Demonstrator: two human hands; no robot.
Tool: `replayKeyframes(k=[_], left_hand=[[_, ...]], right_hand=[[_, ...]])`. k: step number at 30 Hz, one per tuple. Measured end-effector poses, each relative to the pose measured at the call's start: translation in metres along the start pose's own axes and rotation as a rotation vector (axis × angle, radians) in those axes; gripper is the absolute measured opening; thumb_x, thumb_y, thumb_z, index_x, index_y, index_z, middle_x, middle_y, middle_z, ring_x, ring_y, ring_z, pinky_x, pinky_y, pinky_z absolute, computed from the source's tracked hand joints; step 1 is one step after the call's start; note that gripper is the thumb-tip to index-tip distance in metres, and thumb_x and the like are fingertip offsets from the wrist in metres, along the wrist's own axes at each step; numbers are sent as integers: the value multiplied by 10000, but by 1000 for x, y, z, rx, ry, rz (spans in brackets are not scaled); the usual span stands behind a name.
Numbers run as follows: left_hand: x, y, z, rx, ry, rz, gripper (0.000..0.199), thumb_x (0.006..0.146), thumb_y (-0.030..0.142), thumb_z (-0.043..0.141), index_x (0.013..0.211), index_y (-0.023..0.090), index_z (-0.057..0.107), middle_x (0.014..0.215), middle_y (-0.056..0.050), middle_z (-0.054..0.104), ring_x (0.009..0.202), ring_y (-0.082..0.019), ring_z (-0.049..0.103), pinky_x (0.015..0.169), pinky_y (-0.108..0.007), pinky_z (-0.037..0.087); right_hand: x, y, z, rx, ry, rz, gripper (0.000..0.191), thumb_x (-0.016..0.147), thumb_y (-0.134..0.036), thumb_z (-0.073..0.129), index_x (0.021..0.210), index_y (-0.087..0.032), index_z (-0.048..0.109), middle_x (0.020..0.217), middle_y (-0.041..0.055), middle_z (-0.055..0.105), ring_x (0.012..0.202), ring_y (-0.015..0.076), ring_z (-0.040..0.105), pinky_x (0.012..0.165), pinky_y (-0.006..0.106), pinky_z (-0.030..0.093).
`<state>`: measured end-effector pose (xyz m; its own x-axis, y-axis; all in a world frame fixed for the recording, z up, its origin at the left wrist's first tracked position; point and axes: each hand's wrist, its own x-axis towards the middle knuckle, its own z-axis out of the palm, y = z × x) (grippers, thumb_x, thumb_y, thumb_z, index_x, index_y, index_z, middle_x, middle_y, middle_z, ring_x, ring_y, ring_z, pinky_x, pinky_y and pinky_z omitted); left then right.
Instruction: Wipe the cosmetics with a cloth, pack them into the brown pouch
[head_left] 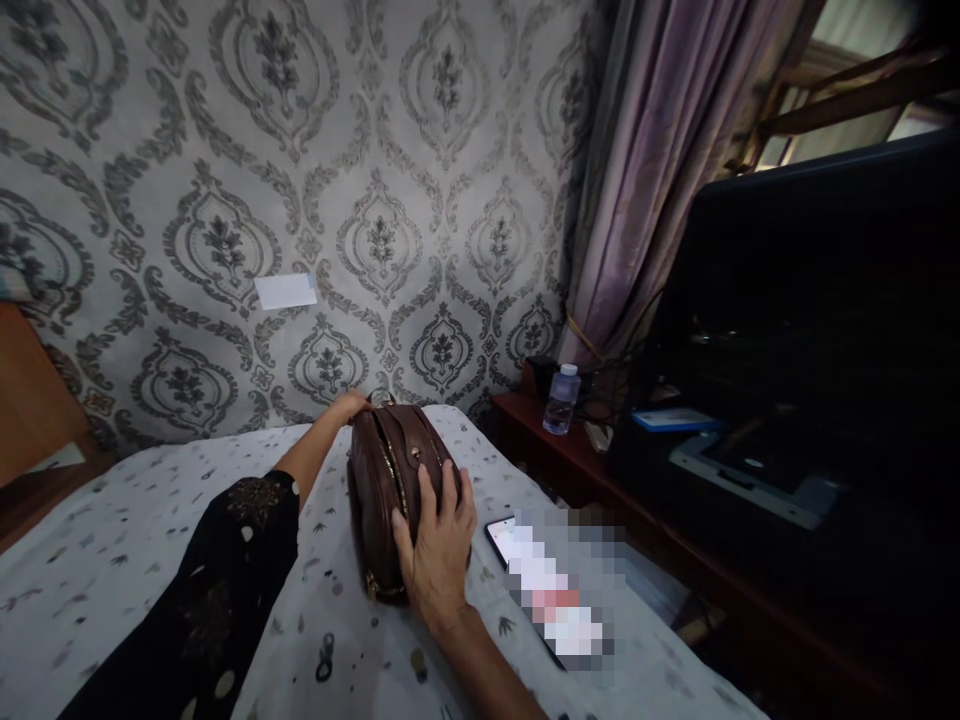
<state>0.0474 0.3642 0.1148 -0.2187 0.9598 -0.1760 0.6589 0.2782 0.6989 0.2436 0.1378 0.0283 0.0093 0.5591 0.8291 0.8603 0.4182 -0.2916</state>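
A dark brown leather handbag (371, 500) rests on a white printed bedsheet, its zippers and a small metal stud facing up. At the bag's far end my left hand (349, 408) is closed on its edge near the handle ring; the fingertips are hidden. My right hand (439, 540) lies over the near right part of the bag, fingers spread across the leather and thumb beside the gold zipper. That zipper's seam looks slightly parted toward the far end. The bag's inside cannot be seen.
Right of the bag lies a phone (499, 540) with a blurred screen. Beyond the bed, a red-brown table (517, 410) carries a clear bottle (561, 400) and cables. A large dark screen-like panel (787, 300) stands at right. Patterned wallpaper (375, 150) rises behind the bed.
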Motion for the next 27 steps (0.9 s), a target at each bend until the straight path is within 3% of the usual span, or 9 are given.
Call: replayKeyframes(k=[18, 27], left_hand=[[-19, -12, 5, 105, 353, 316, 353, 929, 371, 604, 1212, 160, 595, 1219, -89, 622, 1037, -219, 633, 873, -428, 555], [-30, 0, 0, 67, 346, 432, 212, 904, 336, 601, 930, 146, 693, 826, -12, 688, 836, -179, 659, 737, -318, 519]], right_hand=[[0, 0, -1, -13, -8, -10, 525, 942, -355, 485, 1427, -160, 445, 1515, 195, 342, 1417, 390, 235, 1052, 597, 369], [0, 0, -1, 13, -15, 6, 531, 933, -361, 509, 1423, -162, 460, 1526, 194, 351, 1422, 385, 239, 1065, 598, 355]])
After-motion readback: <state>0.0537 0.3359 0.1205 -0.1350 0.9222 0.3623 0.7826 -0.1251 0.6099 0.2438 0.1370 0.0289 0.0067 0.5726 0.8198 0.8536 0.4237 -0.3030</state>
